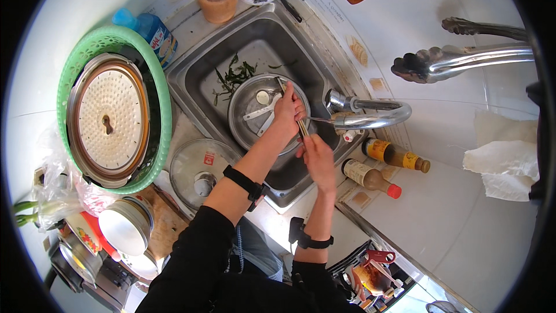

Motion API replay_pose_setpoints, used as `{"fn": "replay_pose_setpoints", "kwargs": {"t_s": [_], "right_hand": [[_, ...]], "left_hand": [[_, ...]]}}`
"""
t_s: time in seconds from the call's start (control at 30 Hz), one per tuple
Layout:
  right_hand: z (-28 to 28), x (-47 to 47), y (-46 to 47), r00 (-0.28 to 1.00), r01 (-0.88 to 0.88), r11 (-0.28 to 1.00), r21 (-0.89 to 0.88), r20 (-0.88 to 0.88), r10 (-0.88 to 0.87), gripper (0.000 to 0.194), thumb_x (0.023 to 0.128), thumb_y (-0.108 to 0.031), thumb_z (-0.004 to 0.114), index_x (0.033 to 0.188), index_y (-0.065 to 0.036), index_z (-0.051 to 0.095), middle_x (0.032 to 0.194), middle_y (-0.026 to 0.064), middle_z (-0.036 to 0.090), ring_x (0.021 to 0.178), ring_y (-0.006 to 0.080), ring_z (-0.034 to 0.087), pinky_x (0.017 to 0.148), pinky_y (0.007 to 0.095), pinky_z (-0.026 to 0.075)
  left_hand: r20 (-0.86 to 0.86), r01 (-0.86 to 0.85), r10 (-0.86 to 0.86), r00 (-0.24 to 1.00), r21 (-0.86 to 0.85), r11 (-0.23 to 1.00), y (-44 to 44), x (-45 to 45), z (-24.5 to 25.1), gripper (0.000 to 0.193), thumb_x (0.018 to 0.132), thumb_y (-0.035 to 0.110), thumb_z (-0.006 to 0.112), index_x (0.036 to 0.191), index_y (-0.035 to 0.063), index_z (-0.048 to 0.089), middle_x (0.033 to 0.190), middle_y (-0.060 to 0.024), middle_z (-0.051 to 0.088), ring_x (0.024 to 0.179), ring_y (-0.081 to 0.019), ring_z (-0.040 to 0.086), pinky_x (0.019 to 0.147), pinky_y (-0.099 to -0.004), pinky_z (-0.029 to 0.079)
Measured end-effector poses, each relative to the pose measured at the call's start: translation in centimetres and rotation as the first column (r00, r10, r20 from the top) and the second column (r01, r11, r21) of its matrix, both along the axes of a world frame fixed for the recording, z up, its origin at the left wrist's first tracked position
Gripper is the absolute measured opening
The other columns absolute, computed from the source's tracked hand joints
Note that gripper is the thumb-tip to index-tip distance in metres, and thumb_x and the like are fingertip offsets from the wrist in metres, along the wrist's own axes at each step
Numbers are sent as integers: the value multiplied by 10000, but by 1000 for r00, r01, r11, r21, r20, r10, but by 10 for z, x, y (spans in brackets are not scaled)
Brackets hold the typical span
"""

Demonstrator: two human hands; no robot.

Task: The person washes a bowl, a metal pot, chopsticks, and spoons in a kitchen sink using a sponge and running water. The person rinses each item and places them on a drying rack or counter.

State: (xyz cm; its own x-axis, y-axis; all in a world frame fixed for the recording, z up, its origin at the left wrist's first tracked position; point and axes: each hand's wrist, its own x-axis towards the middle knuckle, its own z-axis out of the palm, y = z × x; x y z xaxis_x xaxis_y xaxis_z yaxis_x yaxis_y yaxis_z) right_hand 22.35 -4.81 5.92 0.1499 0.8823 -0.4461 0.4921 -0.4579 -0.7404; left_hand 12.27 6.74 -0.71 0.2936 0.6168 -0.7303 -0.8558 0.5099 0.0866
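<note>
A slim bundle of chopsticks (pixel 302 129) is held in both hands over a metal basin (pixel 234 128) in the stainless steel sink (pixel 204 74). My left hand (pixel 288 111) wraps around its upper part, one finger pointing along it. Lower down, my right hand (pixel 318 156) closes around the near end. The curved chrome faucet (pixel 378 117) reaches in from the right, its spout beside my left hand, with a thin stream seeming to run toward the bundle. Inside the basin lie white-handled utensils (pixel 260 113) and a small round pale piece (pixel 262 97); my left hand partly hides them.
Green vegetable scraps (pixel 234 74) lie in the sink. Left of it are a glass lid (pixel 180 163), a green plastic basket (pixel 163 108) holding a steamer tray (pixel 115 113), and stacked bowls (pixel 124 230). Two sauce bottles (pixel 369 178) lie right. Metal tongs (pixel 460 63) hang on the wall.
</note>
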Motion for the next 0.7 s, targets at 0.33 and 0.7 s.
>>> {"fn": "replay_pose_setpoints", "kwargs": {"t_s": [0.33, 0.7], "right_hand": [[-51, -26, -10, 982, 189, 981, 47, -26, -188, 472, 1042, -396, 403, 1118, 19, 615, 1019, 224, 667, 986, 344, 640, 880, 417, 459], [-98, -31, 49, 342, 408, 906, -117, -900, -271, 613, 1046, -463, 352, 1536, -104, 270, 1586, 55, 285, 1433, 244, 307, 1155, 386, 286]], "left_hand": [[-259, 284, -222, 940, 234, 930, -35, -1, -21, 400, 995, 499, 511, 873, 119, 485, 624, 58, 370, 496, -46, 306, 447, -217, 255], [-857, 634, 69, 510, 430, 643, -68, 12, -20, 645, 1045, 470, 308, 1556, 94, 192, 1613, -161, 163, 1508, -266, 89, 1201, -422, 37]]}}
